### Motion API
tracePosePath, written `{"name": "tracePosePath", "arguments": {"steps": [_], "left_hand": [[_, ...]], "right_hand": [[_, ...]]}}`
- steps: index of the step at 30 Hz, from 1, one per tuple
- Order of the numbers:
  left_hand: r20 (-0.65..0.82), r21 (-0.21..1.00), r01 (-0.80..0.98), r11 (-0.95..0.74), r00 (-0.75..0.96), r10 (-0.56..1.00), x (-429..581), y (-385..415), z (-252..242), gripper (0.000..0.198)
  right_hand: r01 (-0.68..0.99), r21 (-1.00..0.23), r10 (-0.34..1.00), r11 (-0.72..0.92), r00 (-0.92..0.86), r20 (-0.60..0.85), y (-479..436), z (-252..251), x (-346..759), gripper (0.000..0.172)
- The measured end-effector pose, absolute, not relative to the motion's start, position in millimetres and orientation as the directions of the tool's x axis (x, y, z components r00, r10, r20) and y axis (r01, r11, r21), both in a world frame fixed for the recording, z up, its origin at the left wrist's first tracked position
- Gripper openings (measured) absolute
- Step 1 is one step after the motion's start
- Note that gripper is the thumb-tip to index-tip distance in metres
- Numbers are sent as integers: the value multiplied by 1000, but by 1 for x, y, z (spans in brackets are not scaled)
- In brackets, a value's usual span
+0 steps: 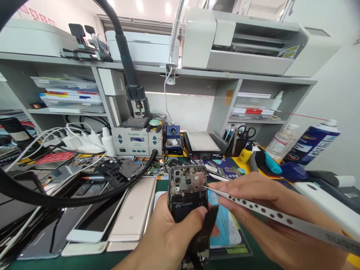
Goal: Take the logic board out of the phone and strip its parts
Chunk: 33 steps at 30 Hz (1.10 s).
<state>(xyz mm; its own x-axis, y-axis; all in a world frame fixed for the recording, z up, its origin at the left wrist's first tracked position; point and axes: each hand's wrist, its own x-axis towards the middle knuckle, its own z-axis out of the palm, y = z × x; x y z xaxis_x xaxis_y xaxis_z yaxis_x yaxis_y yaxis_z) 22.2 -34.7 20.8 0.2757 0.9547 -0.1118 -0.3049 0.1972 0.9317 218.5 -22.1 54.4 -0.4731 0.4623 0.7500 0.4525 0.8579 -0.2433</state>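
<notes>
1. Workpiece: the opened black smartphone with exposed circuit board (pixel 194 179) is at 6 o'clock in the view, held over the dark green mat (pixel 92 263).
2. Left hand (pixel 168 232): grasps the smartphone, thumb across the black rectangular battery (pixel 182 212). This grip presumably steadies the frame and leaves the upper board accessible.
3. Right hand (pixel 264 206): pinches the silver perforated metal tweezers (pixel 254 207) pen-fashion, likely for fine control. Their tips are at the smartphone's 2 o'clock edge; contact cannot be confirmed from this angle.
4. Markings: the battery reads "HUAWEI" beside a CE mark. The tweezers carry engraved lettering.
5. Surroundings: a gold flat-backed phone (pixel 135 213) lies at 8 o'clock from the smartphone.
</notes>
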Motion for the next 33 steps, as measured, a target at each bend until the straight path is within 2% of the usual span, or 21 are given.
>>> {"name": "tracePosePath", "arguments": {"steps": [2, 4, 6, 8, 11, 13, 20, 26, 28, 31, 33], "left_hand": [[-103, 927, -317, 198, 292, 951, 22, -35, 23, 30], [-106, 927, -313, 206, 309, 945, 22, -34, 23, 27], [-115, 937, -279, 209, 320, 940, 23, -33, 22, 23], [-115, 945, -261, 198, 304, 946, 24, -32, 20, 27], [-85, 948, -278, 153, 242, 966, 25, -32, 15, 33], [-69, 956, -269, 119, 188, 980, 26, -32, 13, 34], [-43, 989, -139, 52, 67, 997, 28, -34, 8, 30], [-49, 976, -213, 52, 21, 999, 29, -35, -1, 39], [-52, 981, -187, 52, 2, 999, 28, -35, -2, 39], [-23, 989, -145, 22, -7, 1000, 26, -34, 1, 35], [-24, 980, -198, 18, -31, 999, 23, -31, 4, 34]], "right_hand": [[432, -192, 437, 881, -589, 680, -22, 60, 224, 39], [442, -179, 442, 879, -615, 653, -23, 64, 228, 32], [489, -216, 478, 845, -511, 715, -25, 64, 228, 19], [540, -291, 505, 790, -303, 808, -27, 59, 226, 9], [567, -420, 530, 709, -34, 848, -27, 50, 217, 5], [549, -497, 569, 672, 46, 821, -26, 48, 210, 6], [496, -547, 592, 674, 80, 802, -24, 49, 192, 8], [505, -619, 618, 602, 197, 761, -29, 37, 183, 9], [521, -634, 622, 572, 228, 749, -31, 36, 181, 7], [585, -605, 599, 540, 238, 764, -26, 41, 188, 2], [668, -553, 625, 498, 165, 763, -14, 47, 203, 4]]}}
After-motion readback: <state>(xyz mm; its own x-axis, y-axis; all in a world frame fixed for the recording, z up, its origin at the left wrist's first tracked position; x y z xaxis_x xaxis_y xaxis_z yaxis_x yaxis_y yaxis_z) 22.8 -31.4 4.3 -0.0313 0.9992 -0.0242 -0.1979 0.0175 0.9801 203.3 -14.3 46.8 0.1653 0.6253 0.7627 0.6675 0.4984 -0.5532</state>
